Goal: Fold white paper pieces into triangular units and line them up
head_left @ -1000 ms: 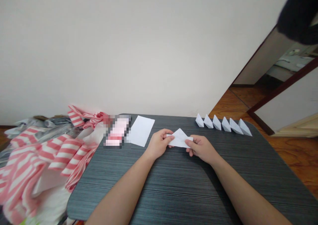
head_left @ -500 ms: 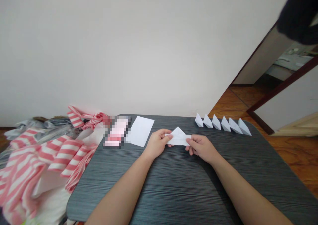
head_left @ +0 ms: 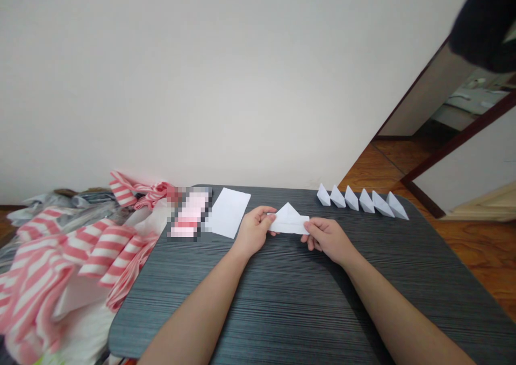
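A folded sheet of white paper (head_left: pixel 288 223), with a triangular peak on top and a straight band along its bottom, is held up over the dark table (head_left: pixel 278 300). My left hand (head_left: pixel 256 229) pinches its left end between thumb and fingers. At the opposite end, my right hand (head_left: pixel 324 237) grips the band's corner, its thumb on the near face. Several folded white paper boats (head_left: pixel 350 198) stand in a row at the table's far right. Left of my left hand lies a stack of flat white paper (head_left: pixel 228 213).
A blurred-out pinkish rectangular object (head_left: pixel 191 212) lies at the table's back left. Red-and-white striped cloth (head_left: pixel 108 249) and other fabrics are heaped beside the left edge. The wall (head_left: pixel 242 85) rises behind the table; wooden floor (head_left: pixel 479 252) shows on the right.
Both hands have raised the folded paper very slightly, and the left fingers have shifted a little on its edge. Everything else stays in place.
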`<state>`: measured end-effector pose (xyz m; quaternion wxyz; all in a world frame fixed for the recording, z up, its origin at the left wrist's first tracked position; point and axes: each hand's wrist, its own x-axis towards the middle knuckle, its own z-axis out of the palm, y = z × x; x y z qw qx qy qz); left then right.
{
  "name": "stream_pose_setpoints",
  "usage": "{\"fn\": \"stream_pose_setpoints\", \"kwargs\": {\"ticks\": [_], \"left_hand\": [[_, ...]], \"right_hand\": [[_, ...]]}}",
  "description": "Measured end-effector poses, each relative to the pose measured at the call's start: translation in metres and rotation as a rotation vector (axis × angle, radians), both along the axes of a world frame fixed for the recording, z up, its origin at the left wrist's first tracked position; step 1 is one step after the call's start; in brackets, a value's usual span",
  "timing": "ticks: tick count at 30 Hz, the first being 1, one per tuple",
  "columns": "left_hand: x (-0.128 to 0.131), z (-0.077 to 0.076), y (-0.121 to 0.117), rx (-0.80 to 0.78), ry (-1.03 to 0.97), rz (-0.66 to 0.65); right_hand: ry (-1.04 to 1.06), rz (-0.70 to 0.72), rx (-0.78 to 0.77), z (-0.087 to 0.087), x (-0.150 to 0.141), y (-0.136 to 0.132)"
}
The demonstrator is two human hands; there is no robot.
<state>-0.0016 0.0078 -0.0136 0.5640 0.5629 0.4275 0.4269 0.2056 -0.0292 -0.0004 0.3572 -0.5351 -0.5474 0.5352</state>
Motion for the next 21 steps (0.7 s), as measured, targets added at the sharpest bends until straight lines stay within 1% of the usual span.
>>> {"fn": "stream_pose_setpoints", "kwargs": {"ticks": [4,7,9,12,14,18,21], "left_hand": [[-0.001,-0.001,0.000,0.020,-0.018,-0.001],[-0.001,0.000,0.000,0.033,-0.039,-0.004],[-0.001,0.000,0.000,0.030,-0.045,-0.013],[0.001,0.000,-0.002,0.023,-0.023,-0.035],[0.003,0.000,-0.004,0.038,0.012,-0.057],[0.004,0.003,-0.007,0.119,0.130,-0.110],[0.003,0.006,-0.009,0.171,0.211,-0.132]], "right_hand": [[-0.002,0.014,0.013,-0.001,0.001,0.000],[0.029,0.063,0.004,-0.007,0.002,0.000],[0.065,0.089,0.026,-0.010,0.002,0.001],[0.109,0.024,0.110,-0.012,0.001,0.002],[0.098,-0.021,0.194,-0.010,-0.002,0.002],[0.030,0.065,0.371,-0.003,-0.006,-0.002],[-0.001,0.110,0.417,0.000,-0.007,-0.002]]}}
